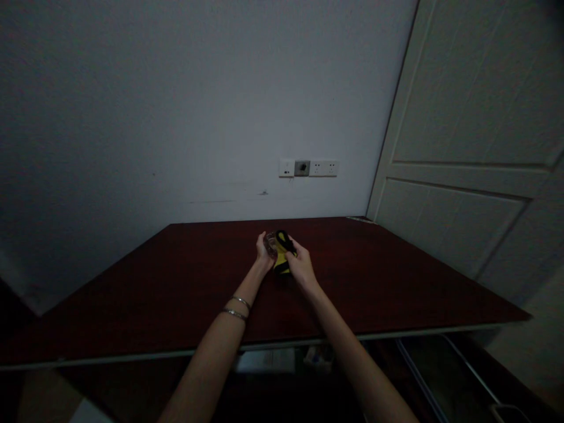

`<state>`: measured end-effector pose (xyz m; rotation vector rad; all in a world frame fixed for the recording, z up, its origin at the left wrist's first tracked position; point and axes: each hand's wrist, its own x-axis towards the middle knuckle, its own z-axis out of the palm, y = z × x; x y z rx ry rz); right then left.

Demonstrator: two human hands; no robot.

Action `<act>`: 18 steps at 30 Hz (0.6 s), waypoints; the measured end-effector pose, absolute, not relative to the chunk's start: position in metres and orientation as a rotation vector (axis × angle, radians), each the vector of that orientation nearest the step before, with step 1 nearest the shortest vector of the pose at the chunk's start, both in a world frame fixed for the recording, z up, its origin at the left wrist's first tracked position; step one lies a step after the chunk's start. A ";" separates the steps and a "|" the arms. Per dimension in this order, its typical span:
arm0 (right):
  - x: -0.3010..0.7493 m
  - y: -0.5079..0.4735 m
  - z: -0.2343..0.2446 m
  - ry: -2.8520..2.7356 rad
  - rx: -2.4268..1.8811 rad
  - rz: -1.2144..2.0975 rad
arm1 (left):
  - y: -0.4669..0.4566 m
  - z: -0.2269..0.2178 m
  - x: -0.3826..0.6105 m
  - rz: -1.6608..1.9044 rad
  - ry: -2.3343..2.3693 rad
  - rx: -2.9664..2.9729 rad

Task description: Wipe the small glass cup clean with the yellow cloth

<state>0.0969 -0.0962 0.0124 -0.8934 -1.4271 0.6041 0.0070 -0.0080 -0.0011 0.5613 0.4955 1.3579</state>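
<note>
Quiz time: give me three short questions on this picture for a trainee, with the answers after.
1. What does the right hand hold?
A) A wooden spoon
B) A yellow-and-black item
C) A white bowl

2. True or false: the wall sockets are higher than the tabletop.

3. Fill in: the left hand holds a clear object, and the left forearm wears silvery ____.

Key: 1. B; 2. True; 3. bracelets
</note>
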 end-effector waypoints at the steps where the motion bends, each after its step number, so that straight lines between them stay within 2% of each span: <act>1: 0.102 -0.093 0.017 -1.358 -0.915 0.537 | -0.007 -0.002 0.007 1.363 0.514 0.582; 6: 0.111 -0.072 0.026 -1.535 -1.014 0.201 | -0.004 -0.008 0.007 1.257 0.567 0.720; 18: 0.087 -0.063 0.014 -1.851 -1.063 0.077 | -0.015 0.008 0.018 1.469 0.463 0.624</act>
